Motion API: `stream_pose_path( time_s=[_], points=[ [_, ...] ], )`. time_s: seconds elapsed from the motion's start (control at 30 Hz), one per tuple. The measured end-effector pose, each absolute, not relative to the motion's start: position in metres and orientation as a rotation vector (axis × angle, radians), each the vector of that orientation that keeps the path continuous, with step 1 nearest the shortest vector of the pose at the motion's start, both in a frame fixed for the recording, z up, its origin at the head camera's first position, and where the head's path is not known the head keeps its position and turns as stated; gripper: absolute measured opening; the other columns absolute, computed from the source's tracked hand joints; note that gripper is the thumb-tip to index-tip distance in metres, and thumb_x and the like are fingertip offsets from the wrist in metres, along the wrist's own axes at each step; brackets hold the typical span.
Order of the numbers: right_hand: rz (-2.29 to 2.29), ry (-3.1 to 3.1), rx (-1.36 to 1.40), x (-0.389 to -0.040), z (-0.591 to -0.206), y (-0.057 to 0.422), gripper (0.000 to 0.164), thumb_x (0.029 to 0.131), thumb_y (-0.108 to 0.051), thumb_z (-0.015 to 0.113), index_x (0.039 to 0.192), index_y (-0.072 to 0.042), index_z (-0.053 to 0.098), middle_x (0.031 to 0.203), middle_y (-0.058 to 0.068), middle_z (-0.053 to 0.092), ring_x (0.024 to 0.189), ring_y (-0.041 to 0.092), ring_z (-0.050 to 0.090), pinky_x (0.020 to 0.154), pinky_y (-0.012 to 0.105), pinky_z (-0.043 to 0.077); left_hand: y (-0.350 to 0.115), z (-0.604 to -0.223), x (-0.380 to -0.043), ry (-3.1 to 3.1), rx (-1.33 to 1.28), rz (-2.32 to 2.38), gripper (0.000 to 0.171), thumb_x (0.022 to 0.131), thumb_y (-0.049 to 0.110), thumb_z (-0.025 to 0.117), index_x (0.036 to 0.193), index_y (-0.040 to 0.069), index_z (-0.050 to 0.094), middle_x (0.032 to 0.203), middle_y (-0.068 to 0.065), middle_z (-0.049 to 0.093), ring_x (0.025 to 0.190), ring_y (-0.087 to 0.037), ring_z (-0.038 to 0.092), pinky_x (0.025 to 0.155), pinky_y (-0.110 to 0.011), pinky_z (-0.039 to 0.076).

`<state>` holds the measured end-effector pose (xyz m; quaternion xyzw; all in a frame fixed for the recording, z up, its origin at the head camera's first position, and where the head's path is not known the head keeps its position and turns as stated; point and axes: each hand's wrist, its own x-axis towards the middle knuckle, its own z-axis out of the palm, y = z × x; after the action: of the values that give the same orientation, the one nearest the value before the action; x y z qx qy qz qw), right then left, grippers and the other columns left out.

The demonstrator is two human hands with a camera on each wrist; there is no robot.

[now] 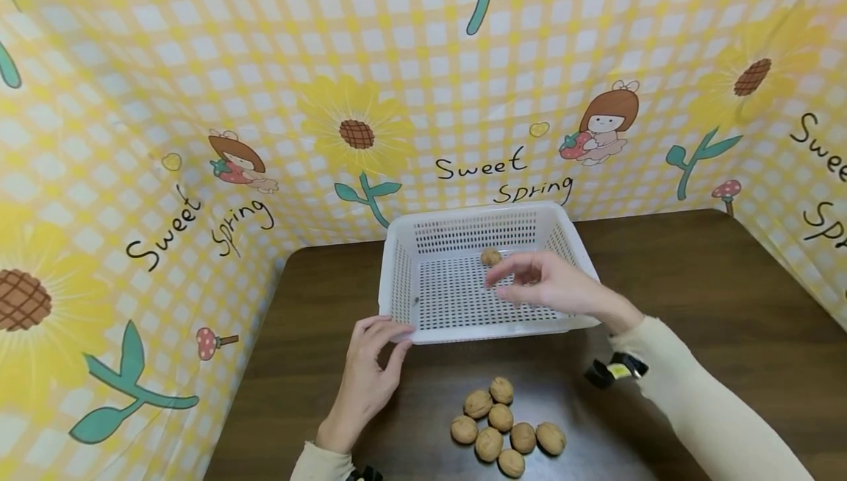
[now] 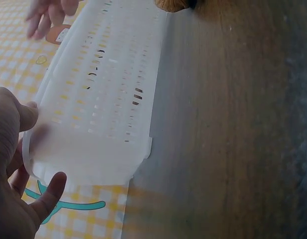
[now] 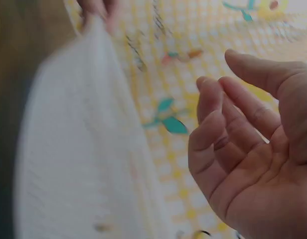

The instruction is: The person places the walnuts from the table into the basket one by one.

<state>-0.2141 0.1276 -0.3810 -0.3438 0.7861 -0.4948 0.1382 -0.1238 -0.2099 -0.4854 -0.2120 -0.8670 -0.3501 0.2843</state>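
A white plastic basket (image 1: 492, 332) with slotted walls stands on the dark wooden table. Inside, near its back wall, lies one walnut (image 1: 490, 257). My left hand (image 1: 373, 363) holds the basket's front left corner, thumb and fingers at the rim; in the left wrist view that hand (image 2: 16, 164) spans the corner. Over the basket's right half hovers my right hand (image 1: 545, 286), fingers loosely bent and apart from the thumb. Nothing sits between those fingers in the right wrist view, where the hand (image 3: 258, 144) faces palm-up to the camera. Several walnuts (image 1: 490, 444) lie grouped in front of the basket.
A yellow checked cloth (image 1: 423, 47) with sunflowers and lettering hangs behind and beside the table (image 1: 311, 319). The basket's back rim comes close to this cloth. A black wrist strap (image 1: 615, 371) shows below the right forearm.
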Motion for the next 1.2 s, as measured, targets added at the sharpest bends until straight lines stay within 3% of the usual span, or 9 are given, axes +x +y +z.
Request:
stream_pose_path(
  time_s=[0.2,0.37,0.6,0.77,1.2],
  points=[
    [-1.534,2.053,-1.127,-0.175,-0.417,0.126,0.023,0.098,-0.007,0.075,0.121,-0.007,0.076,0.106,0.011,0.078,0.068,0.009,0.067,0.058,0.025,0.055,-0.210,-0.484,-0.121,-2.341,-0.546,-0.923,0.023,0.092,0.004,0.079,0.111,0.016,0.079,0.112,0.000,0.078,0.123,-0.031,0.059,0.107,-0.042,0.043],
    [-1.498,2.060,-1.082,-0.154,-0.455,0.128,0.023,0.098,-0.013,0.076,0.121,-0.010,0.076,0.110,0.011,0.078,0.064,-0.002,0.059,0.055,0.021,0.051,-0.211,-0.484,-0.118,-2.341,-0.518,-0.907,0.023,0.091,0.003,0.079,0.110,0.016,0.079,0.112,-0.001,0.078,0.124,-0.031,0.059,0.107,-0.043,0.043],
    [-1.487,2.040,-0.981,-0.145,-0.495,0.130,0.035,0.098,-0.016,0.077,0.132,-0.007,0.071,0.068,0.020,0.067,0.058,-0.004,0.053,0.052,0.018,0.046,-0.210,-0.483,-0.121,-2.337,-0.529,-0.904,0.022,0.092,0.003,0.079,0.111,0.015,0.079,0.112,-0.001,0.078,0.125,-0.030,0.059,0.107,-0.044,0.044],
    [-1.493,1.967,-0.925,-0.143,-0.512,0.128,0.041,0.098,-0.015,0.077,0.137,-0.006,0.069,0.070,0.025,0.067,0.059,-0.003,0.054,0.057,0.017,0.048,-0.206,-0.486,-0.118,-2.344,-0.533,-0.903,0.023,0.092,0.004,0.079,0.111,0.016,0.079,0.112,0.000,0.077,0.125,-0.030,0.059,0.105,-0.045,0.046],
    [-1.464,1.930,-0.876,-0.149,-0.519,0.131,0.044,0.095,-0.010,0.077,0.137,-0.004,0.068,0.073,0.016,0.069,0.063,-0.002,0.056,0.060,0.016,0.047,-0.206,-0.487,-0.120,-2.332,-0.542,-0.897,0.025,0.092,0.002,0.078,0.113,0.017,0.079,0.112,0.001,0.077,0.125,-0.029,0.058,0.107,-0.042,0.042]
  ],
)
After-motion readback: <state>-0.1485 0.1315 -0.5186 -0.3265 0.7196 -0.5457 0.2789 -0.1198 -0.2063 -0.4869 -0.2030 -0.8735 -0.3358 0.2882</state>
